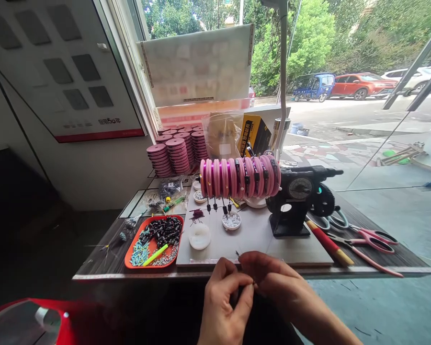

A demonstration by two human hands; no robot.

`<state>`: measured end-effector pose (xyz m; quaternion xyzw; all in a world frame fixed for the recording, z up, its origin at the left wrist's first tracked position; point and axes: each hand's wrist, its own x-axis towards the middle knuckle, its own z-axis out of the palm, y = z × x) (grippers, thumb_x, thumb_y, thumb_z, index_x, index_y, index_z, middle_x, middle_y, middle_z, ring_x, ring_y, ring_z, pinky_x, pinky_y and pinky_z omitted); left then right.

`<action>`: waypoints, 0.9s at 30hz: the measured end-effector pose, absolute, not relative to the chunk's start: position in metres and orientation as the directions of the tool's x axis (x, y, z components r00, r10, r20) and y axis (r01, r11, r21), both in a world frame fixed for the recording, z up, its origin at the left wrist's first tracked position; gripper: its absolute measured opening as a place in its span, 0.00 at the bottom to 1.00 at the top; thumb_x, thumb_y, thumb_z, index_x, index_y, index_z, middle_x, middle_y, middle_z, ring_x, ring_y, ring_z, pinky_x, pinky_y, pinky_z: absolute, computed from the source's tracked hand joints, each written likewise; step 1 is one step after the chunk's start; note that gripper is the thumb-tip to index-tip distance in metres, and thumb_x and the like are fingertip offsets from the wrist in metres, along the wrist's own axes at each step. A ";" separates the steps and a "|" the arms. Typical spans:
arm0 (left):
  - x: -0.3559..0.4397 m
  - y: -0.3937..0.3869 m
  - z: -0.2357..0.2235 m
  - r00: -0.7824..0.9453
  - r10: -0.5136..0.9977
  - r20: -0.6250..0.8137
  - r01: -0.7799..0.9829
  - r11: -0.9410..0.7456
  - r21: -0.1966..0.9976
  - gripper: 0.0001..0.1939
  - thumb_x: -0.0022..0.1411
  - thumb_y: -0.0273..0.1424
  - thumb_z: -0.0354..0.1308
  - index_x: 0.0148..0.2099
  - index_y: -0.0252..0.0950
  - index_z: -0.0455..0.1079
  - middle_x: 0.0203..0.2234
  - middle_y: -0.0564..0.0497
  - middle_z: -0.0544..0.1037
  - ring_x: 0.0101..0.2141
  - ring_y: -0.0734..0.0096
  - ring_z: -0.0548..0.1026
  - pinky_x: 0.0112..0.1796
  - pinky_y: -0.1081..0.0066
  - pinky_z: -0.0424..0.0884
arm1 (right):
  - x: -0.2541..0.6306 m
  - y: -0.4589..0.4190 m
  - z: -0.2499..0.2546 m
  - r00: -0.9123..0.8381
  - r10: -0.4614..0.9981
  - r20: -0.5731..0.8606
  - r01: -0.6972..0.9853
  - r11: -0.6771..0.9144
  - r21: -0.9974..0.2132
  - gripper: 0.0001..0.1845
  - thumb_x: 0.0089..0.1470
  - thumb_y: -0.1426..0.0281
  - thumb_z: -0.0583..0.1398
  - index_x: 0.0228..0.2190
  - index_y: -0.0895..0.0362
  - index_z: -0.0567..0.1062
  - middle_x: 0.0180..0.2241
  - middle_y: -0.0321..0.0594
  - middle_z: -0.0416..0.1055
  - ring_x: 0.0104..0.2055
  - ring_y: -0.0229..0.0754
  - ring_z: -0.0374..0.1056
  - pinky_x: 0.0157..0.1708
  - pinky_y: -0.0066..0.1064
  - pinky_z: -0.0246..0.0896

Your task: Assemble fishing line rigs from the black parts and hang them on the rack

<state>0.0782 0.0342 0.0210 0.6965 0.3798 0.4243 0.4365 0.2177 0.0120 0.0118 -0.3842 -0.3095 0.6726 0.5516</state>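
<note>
My left hand [224, 304] and my right hand [273, 285] meet at the table's near edge, fingertips pinched together on a tiny dark piece [237, 254] too small to name. Beyond them, a row of pink spools [239, 177] sits on the shaft of a black winding machine [294, 201], with small dark weights hanging below the spools. An orange tray [134, 242] with black, blue and silver small parts and a yellow-green stick lies to the left. Two small white dishes [232, 221] [199, 236] rest on the white board [251, 239].
Stacks of pink spools [175, 153] stand at the back left by the window. Pink-handled scissors [369, 239] and a red-handled tool [326, 244] lie at the right. A yellow-black box [256, 134] and a plastic bag [222, 134] sit behind the machine. A red object [28, 321] is at bottom left.
</note>
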 end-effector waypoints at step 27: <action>0.085 0.036 0.019 0.413 0.908 -0.067 0.181 -0.010 0.983 0.09 0.54 0.32 0.57 0.23 0.35 0.69 0.22 0.52 0.67 0.25 0.70 0.64 0.27 0.71 0.57 | 0.236 -0.024 0.003 -0.296 0.739 0.605 0.864 0.477 -0.160 0.14 0.59 0.79 0.47 0.29 0.57 0.69 0.20 0.37 0.66 0.22 0.38 0.60 0.24 0.29 0.53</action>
